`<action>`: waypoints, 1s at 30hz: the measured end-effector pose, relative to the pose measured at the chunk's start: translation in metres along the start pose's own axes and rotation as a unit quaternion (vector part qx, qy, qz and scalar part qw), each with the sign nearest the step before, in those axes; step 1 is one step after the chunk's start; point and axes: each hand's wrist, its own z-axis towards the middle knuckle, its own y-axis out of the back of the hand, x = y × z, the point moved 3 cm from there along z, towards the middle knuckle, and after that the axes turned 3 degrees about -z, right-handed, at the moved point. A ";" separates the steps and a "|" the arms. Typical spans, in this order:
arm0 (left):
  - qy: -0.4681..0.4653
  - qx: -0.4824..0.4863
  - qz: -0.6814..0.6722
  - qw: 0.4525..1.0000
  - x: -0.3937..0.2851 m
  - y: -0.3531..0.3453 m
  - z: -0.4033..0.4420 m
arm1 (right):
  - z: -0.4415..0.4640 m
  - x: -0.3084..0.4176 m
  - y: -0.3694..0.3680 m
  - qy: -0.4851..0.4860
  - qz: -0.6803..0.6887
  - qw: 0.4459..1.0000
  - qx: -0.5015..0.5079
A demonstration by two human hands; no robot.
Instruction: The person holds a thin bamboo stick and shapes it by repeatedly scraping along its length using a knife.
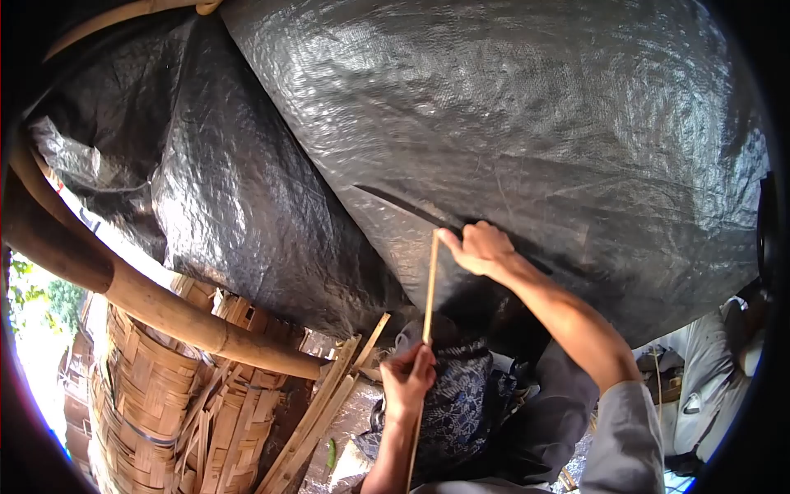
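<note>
My right hand (484, 247) is closed around the handle of a long, dark-bladed knife (397, 203), whose blade points up and to the left. A thin, pale bamboo strip (430, 288) stands nearly upright, its top end meeting the knife by my right thumb. Lower down, my left hand (407, 379) pinches the strip between thumb and fingers. The strip's tail runs down past my left wrist toward the bottom edge. Behind the left hand, a dark blue patterned cloth (465, 387) covers my lap.
A large black plastic sheet (527, 115) hangs in front. Thick bamboo poles (189, 317) cross the left side, above woven bamboo panels (148, 395). Split bamboo slats (317, 416) lean left of my left hand. Pale fabric (708, 379) lies at the right.
</note>
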 end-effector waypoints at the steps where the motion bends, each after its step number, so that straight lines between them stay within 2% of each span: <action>1: 0.006 -0.004 0.013 1.000 0.004 -0.002 -0.003 | 0.005 -0.008 0.005 -0.006 0.006 1.000 -0.007; 6: 0.021 0.009 -0.030 0.999 0.000 -0.006 0.004 | -0.005 -0.032 -0.004 -0.033 -0.054 0.995 0.075; 11: 0.071 0.008 -0.085 0.994 0.003 0.002 0.008 | -0.003 -0.035 0.001 -0.058 -0.027 0.994 0.084; 13: 0.056 0.005 -0.067 0.996 0.002 0.000 0.006 | -0.002 -0.036 0.004 -0.078 0.058 0.988 0.122; 18: 0.060 0.002 -0.059 0.996 0.001 0.000 0.008 | -0.003 -0.041 -0.003 -0.050 0.177 0.974 0.130; 19: 0.059 0.001 -0.064 0.996 0.000 0.000 0.008 | -0.009 -0.037 -0.001 -0.030 0.237 0.959 0.150; 21: 0.062 0.008 -0.064 0.996 0.000 0.000 0.009 | -0.015 -0.036 -0.010 -0.050 0.425 0.843 0.326; 22: 0.060 0.006 -0.068 0.996 0.000 -0.002 0.009 | -0.020 -0.032 -0.012 -0.054 0.489 0.794 0.356; 25: 0.088 0.018 -0.089 0.992 0.001 -0.001 0.014 | -0.029 -0.021 -0.010 -0.096 0.559 0.711 0.415; 30: 0.082 0.010 -0.087 0.993 -0.005 -0.007 0.013 | -0.037 -0.007 -0.020 -0.085 0.553 0.684 0.468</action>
